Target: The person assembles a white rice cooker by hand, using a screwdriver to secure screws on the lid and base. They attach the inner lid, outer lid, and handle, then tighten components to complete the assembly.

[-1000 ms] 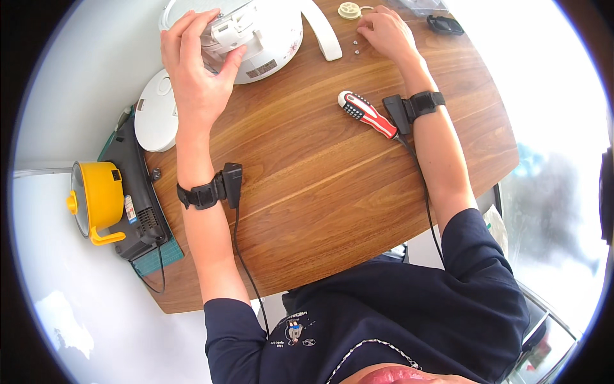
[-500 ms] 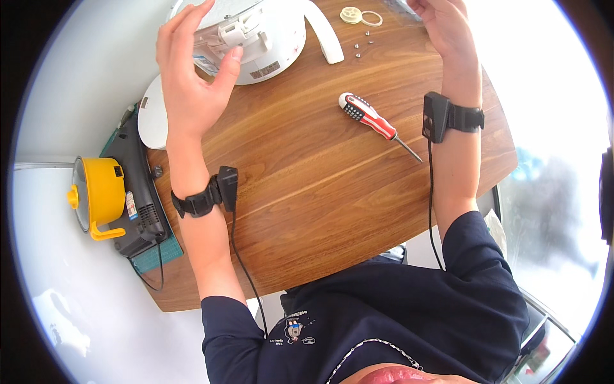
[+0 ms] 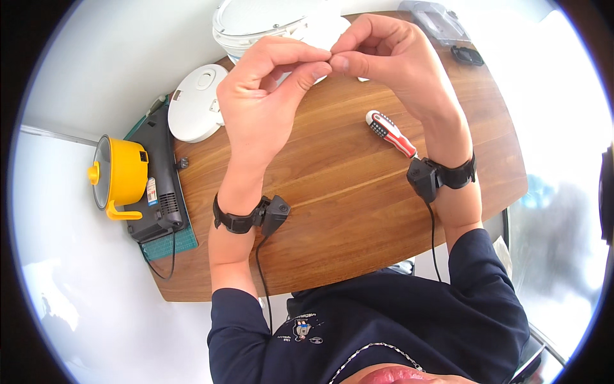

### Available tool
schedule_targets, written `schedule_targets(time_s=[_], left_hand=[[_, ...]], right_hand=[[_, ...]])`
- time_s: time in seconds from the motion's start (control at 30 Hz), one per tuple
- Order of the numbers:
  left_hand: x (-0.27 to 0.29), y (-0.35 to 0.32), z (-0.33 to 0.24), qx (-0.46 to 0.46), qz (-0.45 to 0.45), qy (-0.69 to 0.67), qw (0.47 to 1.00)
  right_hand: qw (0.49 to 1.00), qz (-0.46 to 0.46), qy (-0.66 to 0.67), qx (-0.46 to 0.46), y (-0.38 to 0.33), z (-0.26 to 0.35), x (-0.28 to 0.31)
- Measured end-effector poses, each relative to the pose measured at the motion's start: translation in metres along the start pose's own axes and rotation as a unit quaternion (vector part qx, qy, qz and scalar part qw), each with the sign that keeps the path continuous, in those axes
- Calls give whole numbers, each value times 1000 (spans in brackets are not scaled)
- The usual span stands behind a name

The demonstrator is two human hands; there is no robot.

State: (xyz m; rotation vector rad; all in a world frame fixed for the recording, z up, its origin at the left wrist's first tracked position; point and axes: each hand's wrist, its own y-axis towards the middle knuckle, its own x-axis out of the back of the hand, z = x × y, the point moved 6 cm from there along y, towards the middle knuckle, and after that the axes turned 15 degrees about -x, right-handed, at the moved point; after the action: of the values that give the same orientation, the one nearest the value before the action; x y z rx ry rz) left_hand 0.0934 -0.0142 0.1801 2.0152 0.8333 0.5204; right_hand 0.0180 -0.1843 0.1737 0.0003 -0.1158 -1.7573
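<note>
My left hand [image 3: 261, 105] and my right hand [image 3: 409, 70] meet in front of a white appliance [image 3: 275, 19] at the back of the table. Thumb and index finger are pinched on each, and the tips touch or almost touch. Whatever lies between them is too small or hidden to make out. A screwdriver [image 3: 393, 134] with a red, white and black handle lies below my right hand, its shaft mostly behind the wrist strap. Left of my left hand rests a round white lid-like part [image 3: 194, 105]. My hands cover part of the appliance.
Along the left edge, a yellow pot [image 3: 128, 169] stands beside a black device [image 3: 160, 153] on a green mat [image 3: 171, 242]. A clear plastic box [image 3: 435, 19] and a small black part [image 3: 467, 56] lie at the back right. Cables hang from both wrist straps.
Both hands have come together from far apart. My left hand was spread before the appliance, my right near the plastic box. The view has shifted; the small screws and cream ring no longer show.
</note>
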Motion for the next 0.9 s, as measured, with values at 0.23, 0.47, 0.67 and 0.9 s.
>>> schedule_targets(time_s=[0.23, 0.47, 0.67, 0.9], left_hand=[[4, -4, 6, 61, -18, 68, 996], [29, -4, 9, 113, -108, -143, 977], [69, 12, -6, 73, -138, -196, 968], [79, 8, -12, 74, -134, -209, 966]], right_hand=[[999, -14, -28, -16, -7, 11, -7], [831, -25, -543, -119, -33, -37, -2], [748, 9, -659, -80, -60, -99, -9], [939, -189, -274, 85, -70, 45, -18]])
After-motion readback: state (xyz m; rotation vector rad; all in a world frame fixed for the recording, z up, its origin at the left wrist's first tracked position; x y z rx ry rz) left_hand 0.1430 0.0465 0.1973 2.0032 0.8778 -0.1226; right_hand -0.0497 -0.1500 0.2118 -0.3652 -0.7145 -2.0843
